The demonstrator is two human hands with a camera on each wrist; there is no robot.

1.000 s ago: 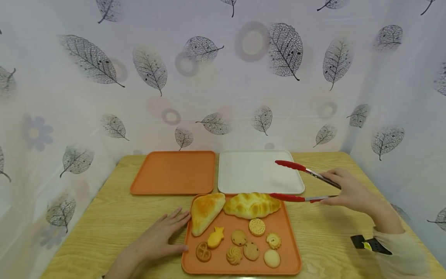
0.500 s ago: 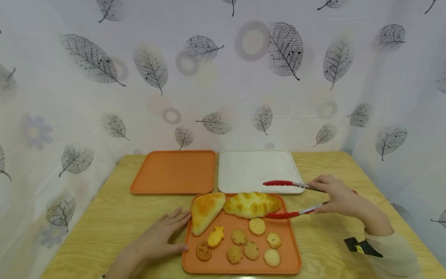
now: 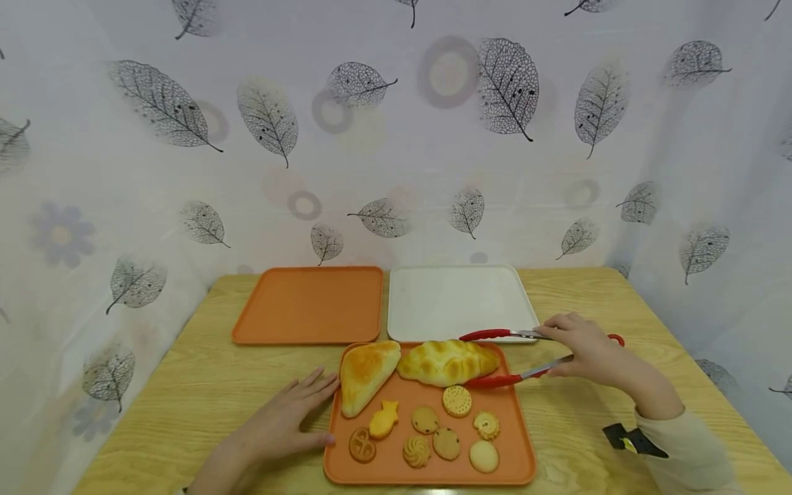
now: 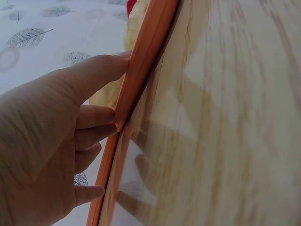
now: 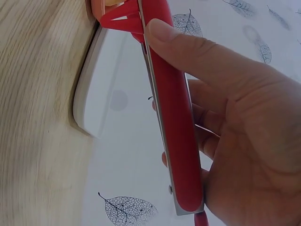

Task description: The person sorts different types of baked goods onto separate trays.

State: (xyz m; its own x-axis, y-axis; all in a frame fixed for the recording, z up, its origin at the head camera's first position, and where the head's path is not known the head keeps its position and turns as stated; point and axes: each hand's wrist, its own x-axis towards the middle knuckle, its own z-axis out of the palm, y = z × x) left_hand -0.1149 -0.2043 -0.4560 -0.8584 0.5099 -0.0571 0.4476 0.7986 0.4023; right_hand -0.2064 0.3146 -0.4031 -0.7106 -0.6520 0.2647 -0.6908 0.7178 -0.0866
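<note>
My right hand [image 3: 584, 349] grips red-and-steel tongs [image 5: 176, 122] around their arms, thumb on one side and fingers on the other. In the head view the tongs' red tips lie spread at the right end of a long golden bread [image 3: 445, 363], one at its far side and one at its near side. The bread rests on the near orange tray [image 3: 433, 476]. Beside it lies a triangular bread [image 3: 366, 377]. With fingers extended, my left hand [image 3: 275, 423] touches the tray's left edge; in the left wrist view its fingertips rest against the rim [image 4: 141, 61].
On the near tray lie several small cookies, among them a fish-shaped one [image 3: 383, 419] and a pretzel-shaped one [image 3: 361, 445]. Behind stand another orange tray [image 3: 312, 306] and a white tray [image 3: 458, 299], side by side on the wooden table [image 3: 204, 385]. A leaf-patterned curtain [image 3: 402, 137] surrounds the table.
My right hand has brought the tongs left and down, so the tips now straddle the long bread's right end. Their spread has narrowed. My left hand stays at the tray's edge.
</note>
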